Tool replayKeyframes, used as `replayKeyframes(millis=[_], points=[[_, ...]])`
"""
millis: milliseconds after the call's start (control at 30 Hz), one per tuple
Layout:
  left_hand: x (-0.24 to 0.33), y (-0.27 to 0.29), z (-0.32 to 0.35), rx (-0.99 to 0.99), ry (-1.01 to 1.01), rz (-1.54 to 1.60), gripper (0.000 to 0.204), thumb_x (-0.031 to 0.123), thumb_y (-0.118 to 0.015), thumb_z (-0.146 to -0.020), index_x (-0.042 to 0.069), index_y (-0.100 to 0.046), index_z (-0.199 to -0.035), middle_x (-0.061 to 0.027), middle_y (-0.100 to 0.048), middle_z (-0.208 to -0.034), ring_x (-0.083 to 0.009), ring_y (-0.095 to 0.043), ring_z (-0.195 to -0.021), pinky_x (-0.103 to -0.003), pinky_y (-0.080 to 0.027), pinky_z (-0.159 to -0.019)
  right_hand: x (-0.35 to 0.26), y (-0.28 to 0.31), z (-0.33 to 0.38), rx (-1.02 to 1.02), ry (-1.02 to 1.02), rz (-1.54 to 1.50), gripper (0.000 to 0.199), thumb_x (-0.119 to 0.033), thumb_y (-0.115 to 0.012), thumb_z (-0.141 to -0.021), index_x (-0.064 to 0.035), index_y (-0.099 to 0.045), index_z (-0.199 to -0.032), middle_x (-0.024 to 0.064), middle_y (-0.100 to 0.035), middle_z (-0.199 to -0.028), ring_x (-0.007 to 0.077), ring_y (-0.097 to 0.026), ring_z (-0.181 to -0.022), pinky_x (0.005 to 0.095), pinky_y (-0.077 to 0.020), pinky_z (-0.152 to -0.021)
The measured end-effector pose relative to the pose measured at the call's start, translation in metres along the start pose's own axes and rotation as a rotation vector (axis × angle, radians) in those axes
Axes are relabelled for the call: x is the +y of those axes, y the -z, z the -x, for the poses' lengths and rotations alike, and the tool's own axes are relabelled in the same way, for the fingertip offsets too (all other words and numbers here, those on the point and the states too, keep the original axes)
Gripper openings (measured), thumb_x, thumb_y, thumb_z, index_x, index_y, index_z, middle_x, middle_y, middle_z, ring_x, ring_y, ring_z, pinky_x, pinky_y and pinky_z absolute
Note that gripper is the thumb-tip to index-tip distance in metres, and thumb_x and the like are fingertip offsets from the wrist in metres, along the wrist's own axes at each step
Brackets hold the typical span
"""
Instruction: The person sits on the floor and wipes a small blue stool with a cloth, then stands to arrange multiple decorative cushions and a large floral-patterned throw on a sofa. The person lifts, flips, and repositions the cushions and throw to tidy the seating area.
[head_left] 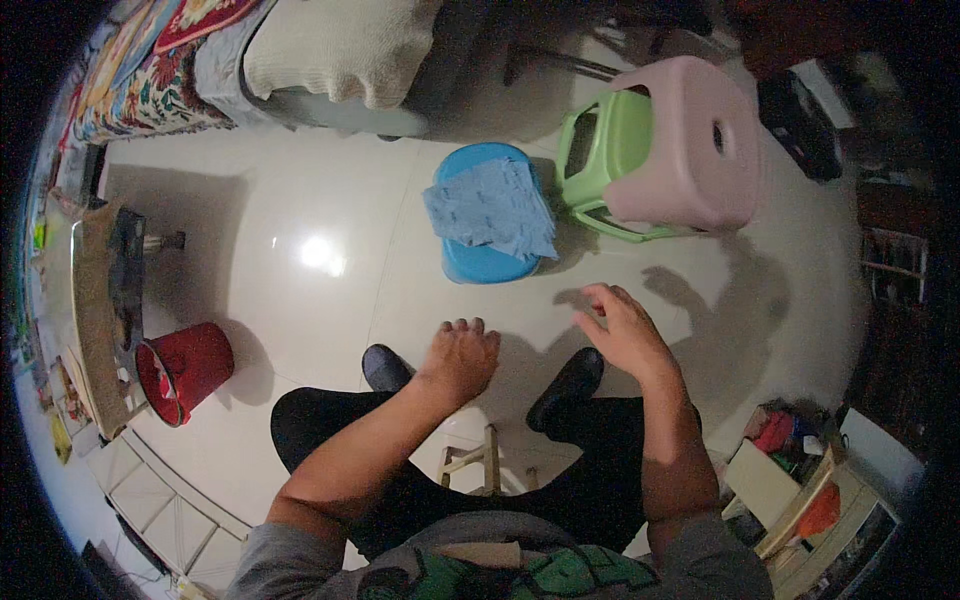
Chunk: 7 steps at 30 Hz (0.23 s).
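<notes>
I wear a grey short-sleeved shirt (pixel 700 560) with a green print, black trousers (pixel 320 420) and dark shoes (pixel 566 385), forearms bare.

A glossy pale tiled floor (pixel 300 300) was seen, with a bright light reflected in it. On it a blue plastic stool (pixel 480 262) was set, and a blue cloth (pixel 492 208) was draped over its top. Just beside it, a green stool (pixel 590 150) and a pink stool (pixel 690 140) were stood close together. A red bucket (pixel 185 368) was placed near a low table's edge at the left. Two dark shoes (pixel 566 385) were planted on the tiles.
</notes>
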<state>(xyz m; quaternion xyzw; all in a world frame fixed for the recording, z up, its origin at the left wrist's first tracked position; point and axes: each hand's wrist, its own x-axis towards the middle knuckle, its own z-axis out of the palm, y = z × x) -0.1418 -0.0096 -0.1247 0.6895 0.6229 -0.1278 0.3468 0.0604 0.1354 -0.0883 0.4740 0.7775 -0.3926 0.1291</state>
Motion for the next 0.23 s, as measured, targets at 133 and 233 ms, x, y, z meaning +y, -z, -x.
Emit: replayKeyframes(millis=[133,233], points=[[0.003,-0.008,0.004,0.174,-0.097,0.045,0.029,0.028,-0.058,-0.086,0.003,-0.061,-0.100,-0.0163,-0.062,-0.099,-0.0303,-0.062,-0.094,-0.044,-0.049,-0.082,-0.009,0.001,0.021,0.066,0.083,-0.063,0.042,-0.028,-0.062,-0.089,-0.0034,-0.052,-0.122,0.0177,-0.060,-0.110,0.0291,-0.060,-0.100,0.0392,-0.0482,-0.085],[0.014,-0.015,0.007,0.218,-0.123,-0.024,0.033,0.034,-0.058,-0.087,0.003,-0.059,-0.098,-0.0175,-0.062,-0.096,-0.0347,-0.063,-0.093,-0.046,-0.051,-0.081,0.001,-0.005,0.034,0.089,0.128,-0.028,0.041,-0.029,-0.063,-0.088,-0.0032,-0.055,-0.119,0.0166,-0.062,-0.104,0.0284,-0.061,-0.096,0.0385,-0.0486,-0.083]])
